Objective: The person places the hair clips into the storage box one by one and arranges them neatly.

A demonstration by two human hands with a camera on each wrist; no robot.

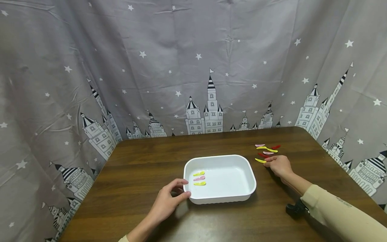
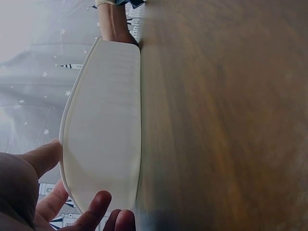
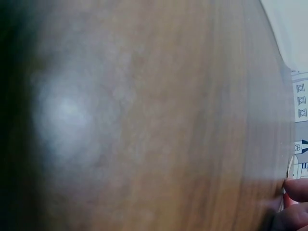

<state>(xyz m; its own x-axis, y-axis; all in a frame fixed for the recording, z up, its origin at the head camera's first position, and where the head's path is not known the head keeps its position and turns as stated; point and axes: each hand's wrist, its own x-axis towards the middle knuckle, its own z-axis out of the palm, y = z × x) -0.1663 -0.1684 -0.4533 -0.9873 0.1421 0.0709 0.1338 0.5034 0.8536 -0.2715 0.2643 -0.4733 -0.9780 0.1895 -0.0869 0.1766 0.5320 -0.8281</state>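
A white tray (image 1: 223, 199) stands on the table, with two yellow hair clips (image 1: 199, 183) and a pink hair clip (image 1: 199, 178) lined up at its left end. My left hand (image 1: 170, 199) holds the tray's left end, thumb and fingers at the rim; the left wrist view shows fingertips (image 2: 101, 199) by the outer wall. To the right of the tray, my right hand (image 1: 279, 165) pinches one end of a yellow hair clip (image 1: 260, 160). Just beyond its fingers lies a red hair clip (image 1: 262, 155). In the right wrist view only fingertips (image 3: 297, 190) show, at the edge.
Past the right hand lie more loose clips: a pink one (image 1: 268, 153), yellow ones (image 1: 272, 151) and another red one (image 1: 276, 147). The brown wooden table (image 1: 145, 158) ends at a grey castle-print curtain (image 1: 157, 67). A black device (image 1: 295, 209) is strapped at the right wrist.
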